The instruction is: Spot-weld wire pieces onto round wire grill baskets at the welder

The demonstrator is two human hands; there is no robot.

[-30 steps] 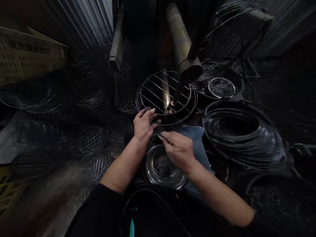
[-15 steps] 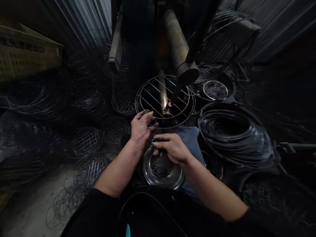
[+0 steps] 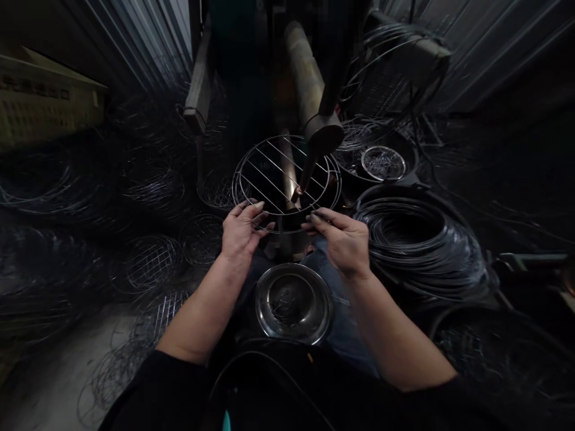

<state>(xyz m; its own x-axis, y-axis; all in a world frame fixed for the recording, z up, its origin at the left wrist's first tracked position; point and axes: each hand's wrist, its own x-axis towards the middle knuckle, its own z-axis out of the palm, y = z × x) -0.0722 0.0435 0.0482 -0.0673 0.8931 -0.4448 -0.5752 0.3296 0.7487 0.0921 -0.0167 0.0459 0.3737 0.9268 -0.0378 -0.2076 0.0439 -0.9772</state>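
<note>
A round wire rack (image 3: pixel 275 167), two rings crossed by parallel bars, lies level between the machine's slanting upper rod (image 3: pixel 309 167) and a brass-coloured lower post (image 3: pixel 290 200). My left hand (image 3: pixel 242 233) grips its near-left rim between thumb and fingers. Close to the near-right rim, my right hand (image 3: pixel 345 239) is pinched, with its fingertips at the rings; whatever lies between them is too small to make out. Below both hands, a shiny metal bowl (image 3: pixel 321 299) in front of my body holds a few thin dark wire pieces (image 3: pixel 285 308).
A tub of coiled wire (image 3: pixel 413 251) stands at right. Behind it a dish of small metal pieces (image 3: pixel 383 163) sits in a dark tub. Wire racks (image 3: pixel 155 260) and wire rings cover the floor at left, near a yellow crate (image 3: pixel 49 102). The machine's thick cylinder (image 3: pixel 308 72) juts toward me.
My right hand has moved from above the bowl up and rightward to the rack's near rim. My left hand stays at the rim. The whole view has shifted slightly.
</note>
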